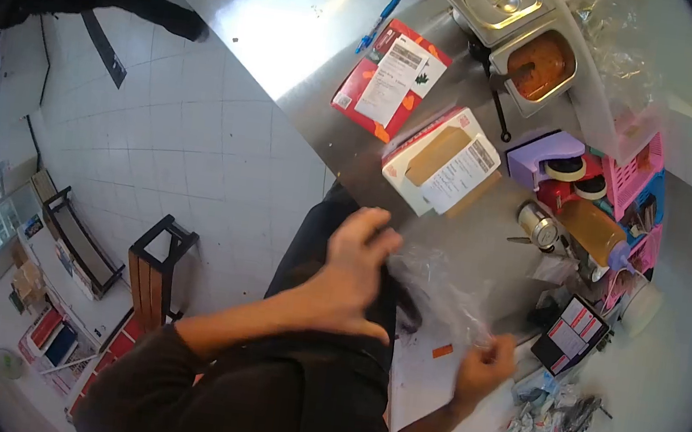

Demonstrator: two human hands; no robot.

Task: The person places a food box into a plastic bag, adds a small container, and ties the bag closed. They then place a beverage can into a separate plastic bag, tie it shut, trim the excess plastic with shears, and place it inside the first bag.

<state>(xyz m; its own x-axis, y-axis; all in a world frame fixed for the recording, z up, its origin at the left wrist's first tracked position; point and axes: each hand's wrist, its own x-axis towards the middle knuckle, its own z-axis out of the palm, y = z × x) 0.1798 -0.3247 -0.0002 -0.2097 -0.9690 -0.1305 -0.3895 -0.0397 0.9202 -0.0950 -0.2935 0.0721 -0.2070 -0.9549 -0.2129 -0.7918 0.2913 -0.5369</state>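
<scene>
Hands work at the near edge of a steel worktop (299, 33), with a clear plastic bag (440, 295) stretched between them. The right hand (487, 367) has its grip clenched on the bag's lower corner. The left hand (356, 273) lies against the opposite edge with fingers spread, but it is blurred and I cannot tell whether its grip has closed on the film. The bag hangs above a white sheet of paper (425, 381) that carries a small orange mark. Just beyond the bag lies a white box with a window (441, 160), and behind that a red box (390, 79) with a white label and a blue pen (378, 21). To the right stand a metal can (539, 227), an amber squeeze bottle (591, 229) and a purple tape dispenser (547, 159). A black device (570, 336) sits near the right hand.
</scene>
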